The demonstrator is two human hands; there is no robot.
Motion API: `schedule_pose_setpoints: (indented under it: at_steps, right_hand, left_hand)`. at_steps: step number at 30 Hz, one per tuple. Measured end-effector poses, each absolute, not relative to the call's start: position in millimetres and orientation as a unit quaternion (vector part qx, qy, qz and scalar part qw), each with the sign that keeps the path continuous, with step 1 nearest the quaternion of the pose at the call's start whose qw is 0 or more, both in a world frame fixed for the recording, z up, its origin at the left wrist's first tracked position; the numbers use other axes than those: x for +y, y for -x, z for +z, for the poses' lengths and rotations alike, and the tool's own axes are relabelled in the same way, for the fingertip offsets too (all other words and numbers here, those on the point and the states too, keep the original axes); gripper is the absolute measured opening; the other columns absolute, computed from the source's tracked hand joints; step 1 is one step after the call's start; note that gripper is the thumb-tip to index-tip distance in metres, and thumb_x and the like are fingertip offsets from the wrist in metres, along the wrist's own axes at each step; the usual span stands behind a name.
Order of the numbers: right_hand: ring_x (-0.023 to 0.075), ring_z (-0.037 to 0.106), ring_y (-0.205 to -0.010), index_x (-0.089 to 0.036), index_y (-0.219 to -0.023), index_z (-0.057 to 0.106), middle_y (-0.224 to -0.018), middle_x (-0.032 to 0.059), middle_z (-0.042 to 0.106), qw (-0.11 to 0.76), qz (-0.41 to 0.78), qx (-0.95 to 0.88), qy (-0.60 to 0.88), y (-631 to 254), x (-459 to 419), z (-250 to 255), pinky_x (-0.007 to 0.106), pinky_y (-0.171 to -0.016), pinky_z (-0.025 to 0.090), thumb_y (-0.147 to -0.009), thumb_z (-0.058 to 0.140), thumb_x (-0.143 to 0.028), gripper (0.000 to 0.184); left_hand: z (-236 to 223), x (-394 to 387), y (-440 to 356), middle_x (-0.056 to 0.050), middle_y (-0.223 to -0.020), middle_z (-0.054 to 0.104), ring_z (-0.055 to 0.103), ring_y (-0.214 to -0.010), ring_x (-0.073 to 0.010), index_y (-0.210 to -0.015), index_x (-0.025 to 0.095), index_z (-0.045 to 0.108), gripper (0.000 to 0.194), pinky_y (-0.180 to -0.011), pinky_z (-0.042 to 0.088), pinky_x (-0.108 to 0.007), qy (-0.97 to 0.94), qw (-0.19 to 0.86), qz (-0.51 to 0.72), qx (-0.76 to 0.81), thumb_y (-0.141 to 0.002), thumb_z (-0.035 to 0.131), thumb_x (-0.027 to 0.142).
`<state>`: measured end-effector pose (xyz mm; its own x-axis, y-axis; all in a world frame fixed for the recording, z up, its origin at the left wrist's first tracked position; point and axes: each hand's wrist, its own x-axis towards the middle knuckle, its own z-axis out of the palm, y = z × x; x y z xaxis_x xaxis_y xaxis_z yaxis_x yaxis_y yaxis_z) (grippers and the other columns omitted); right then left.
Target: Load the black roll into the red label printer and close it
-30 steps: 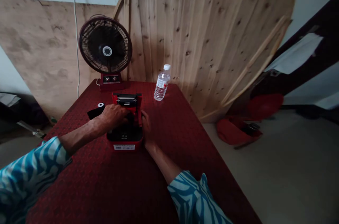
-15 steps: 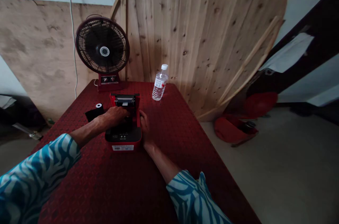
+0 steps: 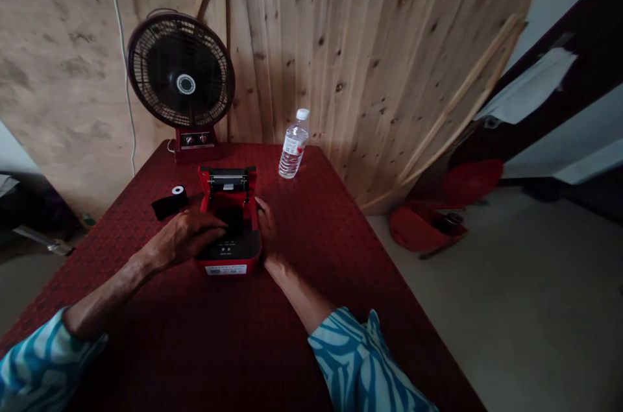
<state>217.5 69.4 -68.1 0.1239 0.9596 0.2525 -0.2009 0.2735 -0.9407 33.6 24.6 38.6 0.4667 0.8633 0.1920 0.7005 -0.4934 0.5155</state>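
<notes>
A small red and black printer (image 3: 228, 265) stands on the table with its lid (image 3: 228, 180) raised. A barcode label is stuck on its near face. My left hand (image 3: 189, 237) is over the printer's left edge, fingers stretched towards the dark compartment (image 3: 232, 220), thumb a little apart, with nothing visible in them. Pressed along the right wall of the printer, my right hand (image 3: 267, 227) holds it, its fingertips partly hidden behind the side. Left of the printer lies a small roll (image 3: 178, 191) with a white end and a black strip (image 3: 168, 206) beside it.
A fan (image 3: 185, 84) stands at the table's back left. A clear plastic bottle (image 3: 292, 149) with a white cap is at the back right. The table (image 3: 311, 334) has a dark red patterned cover. A large round wooden board (image 3: 341, 55) leans behind. Right on the floor is a red bin (image 3: 413, 229).
My left hand has drawn back out of the printer's compartment towards its near left edge. My right hand stays at the printer's side. The camera view has tilted down slightly.
</notes>
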Motion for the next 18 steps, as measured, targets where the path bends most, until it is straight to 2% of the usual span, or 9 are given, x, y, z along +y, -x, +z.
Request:
schedule_pose_setpoints:
  at_steps: [4, 9, 13, 18]
  right_hand:
    - [0.0214, 0.057, -0.12, -0.023, -0.119, 0.063, -0.126, 0.0055, 0.066, 0.637, 0.452, -0.479, 0.401, -217, 70, -69, 0.042, -0.107, 0.041, -0.09, 0.045, -0.043, 0.04]
    - [0.021, 0.058, -0.119, -0.022, -0.12, 0.062, -0.126, 0.0054, 0.066, 0.635, 0.457, -0.482, 0.396, -218, 71, -73, 0.041, -0.107, 0.041, -0.09, 0.045, -0.043, 0.041]
    - [0.021, 0.057, -0.12, -0.022, -0.119, 0.062, -0.127, 0.0055, 0.066, 0.629, 0.461, -0.471, 0.412, -219, 71, -73, 0.039, -0.107, 0.041, -0.089, 0.045, -0.043, 0.041]
    - [0.0214, 0.059, -0.118, -0.022, -0.116, 0.063, -0.123, 0.0065, 0.068, 0.622, 0.44, -0.483, 0.431, -220, 70, -75, 0.039, -0.105, 0.041, -0.088, 0.046, -0.046, 0.041]
  left_hand:
    - [34, 21, -39, -0.003, -0.092, 0.077, 0.07, -0.085, -0.0193, -0.098, 0.024, 0.074, 0.027, -0.08, 0.054, -0.032, -0.841, 0.126, 0.251, 0.463, -0.094, 0.05, 0.036]
    - [24, 5, -35, -0.004, -0.101, 0.075, 0.068, -0.096, -0.0202, -0.099, 0.022, 0.071, 0.022, -0.091, 0.047, -0.038, -0.877, 0.016, 0.281, 0.388, -0.098, 0.05, 0.03]
    - [17, -5, -34, -0.005, -0.106, 0.072, 0.065, -0.099, -0.02, -0.105, 0.023, 0.069, 0.019, -0.094, 0.044, -0.04, -0.875, -0.005, 0.301, 0.379, -0.098, 0.051, 0.026]
    - [21, -13, -39, -0.005, -0.098, 0.071, 0.063, -0.092, -0.0194, -0.101, 0.021, 0.069, 0.019, -0.087, 0.044, -0.038, -0.869, -0.02, 0.33, 0.367, -0.097, 0.051, 0.023]
